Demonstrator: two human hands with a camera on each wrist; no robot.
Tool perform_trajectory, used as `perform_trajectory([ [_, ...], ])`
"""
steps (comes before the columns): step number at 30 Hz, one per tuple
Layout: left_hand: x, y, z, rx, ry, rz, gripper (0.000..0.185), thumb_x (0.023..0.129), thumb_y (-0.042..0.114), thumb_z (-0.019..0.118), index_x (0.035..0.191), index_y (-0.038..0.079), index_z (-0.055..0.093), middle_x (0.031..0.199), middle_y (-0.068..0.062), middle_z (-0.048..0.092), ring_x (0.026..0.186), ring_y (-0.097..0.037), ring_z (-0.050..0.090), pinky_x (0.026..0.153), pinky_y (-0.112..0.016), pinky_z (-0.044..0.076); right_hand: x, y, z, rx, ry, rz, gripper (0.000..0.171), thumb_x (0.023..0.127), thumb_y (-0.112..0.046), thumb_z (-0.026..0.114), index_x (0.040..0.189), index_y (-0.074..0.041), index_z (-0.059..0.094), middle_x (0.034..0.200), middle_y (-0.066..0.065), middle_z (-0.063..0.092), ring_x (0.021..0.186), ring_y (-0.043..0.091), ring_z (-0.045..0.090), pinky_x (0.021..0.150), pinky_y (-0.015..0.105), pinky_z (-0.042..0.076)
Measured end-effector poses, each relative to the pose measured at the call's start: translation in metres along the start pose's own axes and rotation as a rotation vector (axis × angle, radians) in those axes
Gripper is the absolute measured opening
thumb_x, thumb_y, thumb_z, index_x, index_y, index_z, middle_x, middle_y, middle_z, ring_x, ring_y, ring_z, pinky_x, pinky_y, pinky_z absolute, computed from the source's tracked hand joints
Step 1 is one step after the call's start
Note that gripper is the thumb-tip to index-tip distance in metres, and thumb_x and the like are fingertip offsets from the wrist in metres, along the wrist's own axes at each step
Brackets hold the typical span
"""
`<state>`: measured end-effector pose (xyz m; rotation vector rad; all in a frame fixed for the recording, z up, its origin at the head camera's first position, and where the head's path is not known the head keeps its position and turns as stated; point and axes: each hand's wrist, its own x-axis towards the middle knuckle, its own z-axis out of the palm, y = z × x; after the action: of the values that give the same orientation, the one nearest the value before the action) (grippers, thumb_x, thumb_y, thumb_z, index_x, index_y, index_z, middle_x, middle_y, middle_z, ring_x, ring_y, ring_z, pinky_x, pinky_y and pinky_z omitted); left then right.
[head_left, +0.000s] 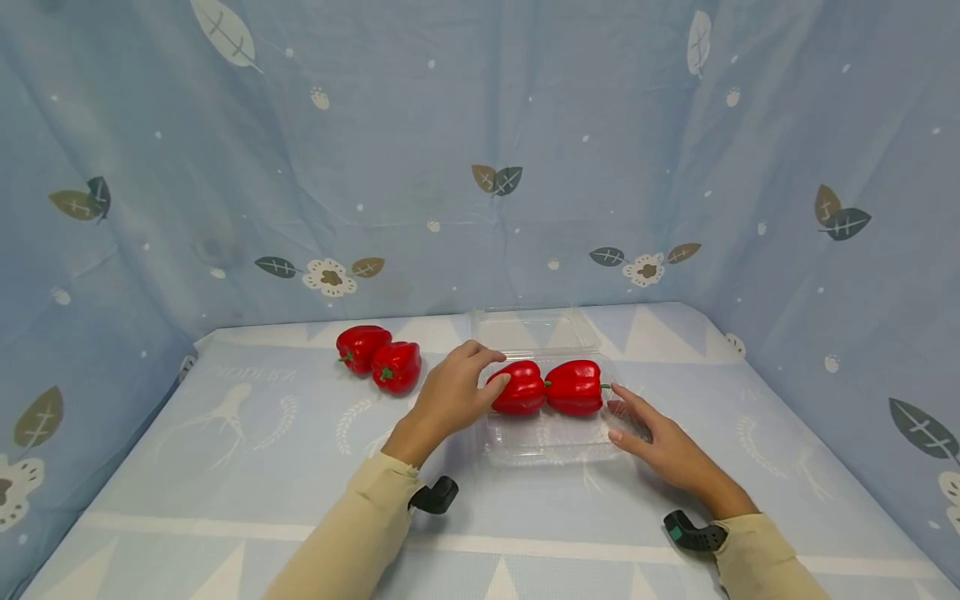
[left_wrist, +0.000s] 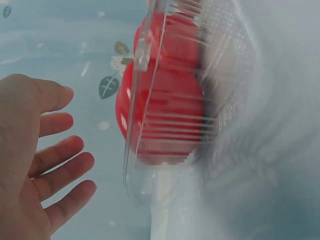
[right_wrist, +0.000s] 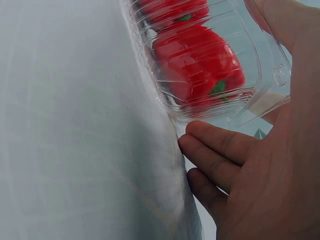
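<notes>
Okay, your left grip (head_left: pixel 457 393) is released, fingers loosely bent, thumb and fingertips by the left-hand pepper (head_left: pixel 524 390) in the clear plastic container (head_left: pixel 551 435). Left wrist view has your fingers spread, apart from the container's side. Your right grip (head_left: pixel 670 448) is released too, thumb and fingers apart at the container's right end, forefinger near the stem of the right-hand pepper (head_left: pixel 574 388); can't tell if you're touching plastic.

Both those red peppers lie on their sides in the container's base, end to end, stems to the right, the left one's stem meeting its neighbor. Lid (head_left: pixel 536 329) is folded back on the far side. Two more red peppers, a rear one (head_left: pixel 362 345) and a front one (head_left: pixel 397 367), sit together on the desk (head_left: pixel 270 483), left of your left grip. Pale patterned cloth covers the desk; a blue leaf-print curtain (head_left: pixel 420 117) hangs behind.
</notes>
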<state>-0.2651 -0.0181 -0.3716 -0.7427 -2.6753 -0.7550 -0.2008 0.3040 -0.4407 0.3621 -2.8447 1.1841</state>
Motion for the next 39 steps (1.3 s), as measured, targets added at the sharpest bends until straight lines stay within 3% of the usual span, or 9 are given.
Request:
perform_trajectory([
  [5,-0.007,-0.006,-0.001,-0.007,0.055,-0.007,0.030,0.087,0.034,0.066,0.114,0.023,0.068,0.107,0.005,0.061,0.093,-0.011,0.059,0.078,-0.027,0.053,0.000,0.001,0.000,-0.004,0.000,0.013,0.072,0.091,-0.042,0.060,0.151,-0.027,0.023,0.140,0.012,0.049,0.133,0.037,0.038,0.098,0.069,0.029],
  [27,-0.035,-0.037,-0.018,-0.041,0.174,-0.140,0.031,0.087,0.032,0.068,0.114,0.019,0.067,0.103,0.001,0.064,0.093,-0.017,0.061,0.077,-0.034,0.054,0.000,0.001,0.000,-0.010,0.003,0.009,0.073,0.091,-0.043,0.059,0.152,-0.026,0.023,0.140,0.012,0.049,0.132,0.037,0.038,0.098,0.070,0.029],
  [34,-0.043,-0.055,-0.021,-0.056,0.210,-0.228,0.031,0.085,0.035,0.068,0.111,0.018,0.068,0.105,-0.001,0.064,0.094,-0.019,0.061,0.079,-0.037,0.054,0.000,0.000,0.000,-0.009,-0.001,0.006,0.072,0.091,-0.043,0.059,0.152,-0.027,0.023,0.140,0.012,0.048,0.132,0.037,0.038,0.098,0.069,0.029],
  [39,-0.049,-0.067,-0.020,-0.078,0.275,-0.272,0.031,0.085,0.034,0.069,0.111,0.017,0.069,0.108,-0.002,0.064,0.097,-0.019,0.060,0.082,-0.042,0.053,0.000,0.000,0.002,-0.007,-0.005,0.010,0.071,0.091,-0.043,0.059,0.151,-0.030,0.023,0.140,0.012,0.049,0.132,0.036,0.039,0.098,0.069,0.029],
])
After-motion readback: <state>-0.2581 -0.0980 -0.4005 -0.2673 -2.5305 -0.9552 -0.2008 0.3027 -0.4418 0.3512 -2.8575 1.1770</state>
